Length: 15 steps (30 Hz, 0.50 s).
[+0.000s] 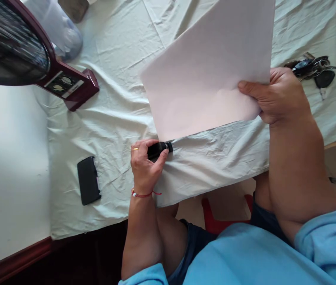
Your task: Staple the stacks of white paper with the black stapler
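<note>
A small black object (156, 150) is held low over the near part of the table, its long axis laid almost crosswise to the person and its rounded end pointed right and slightly away. It is pinched between the thumb and curled fingers of the left hand (144, 163), just beside the near left corner of a white sheet (209, 67); whether the two are touching cannot be told. The sheet is gripped near its right corner by the right hand (283, 97), with the thumb laid on top and the fingers tucked behind. Its near edge is slanted gently away toward the right, and its far end is cut off by the top of the view. The table is covered by a pale, creased cloth (120, 114), on which a flat black phone-like object (88, 181) is placed at left and a bunch of keys (319, 71) beyond the right hand. At far left, a maroon fan (79, 89) is stood near a translucent container (52, 23), beside a white wall (10, 158). Below the table edge, a red stool (215, 221) is partly seen.
</note>
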Motion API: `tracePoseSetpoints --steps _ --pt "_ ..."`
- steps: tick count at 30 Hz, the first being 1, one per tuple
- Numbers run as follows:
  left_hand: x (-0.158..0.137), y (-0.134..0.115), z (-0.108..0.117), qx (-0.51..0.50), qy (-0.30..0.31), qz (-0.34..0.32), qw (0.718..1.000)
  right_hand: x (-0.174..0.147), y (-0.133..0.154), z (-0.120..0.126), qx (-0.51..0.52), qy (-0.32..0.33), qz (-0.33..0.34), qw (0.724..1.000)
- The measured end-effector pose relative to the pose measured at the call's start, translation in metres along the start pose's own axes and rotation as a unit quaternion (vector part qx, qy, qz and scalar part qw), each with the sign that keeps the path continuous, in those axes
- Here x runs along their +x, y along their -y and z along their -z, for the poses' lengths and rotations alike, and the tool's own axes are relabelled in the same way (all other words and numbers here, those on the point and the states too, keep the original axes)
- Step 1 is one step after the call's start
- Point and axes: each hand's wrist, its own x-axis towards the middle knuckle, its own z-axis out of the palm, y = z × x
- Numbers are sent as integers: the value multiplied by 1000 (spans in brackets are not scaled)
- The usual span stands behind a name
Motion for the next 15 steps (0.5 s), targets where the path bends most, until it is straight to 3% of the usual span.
tracePoseSetpoints --steps 9,15 --pt "0 4 1 4 -9 29 1000 2 2 14 -34 36 -27 998" --pt "3 5 3 -5 -9 24 1000 -6 14 8 -89 49 -52 993"
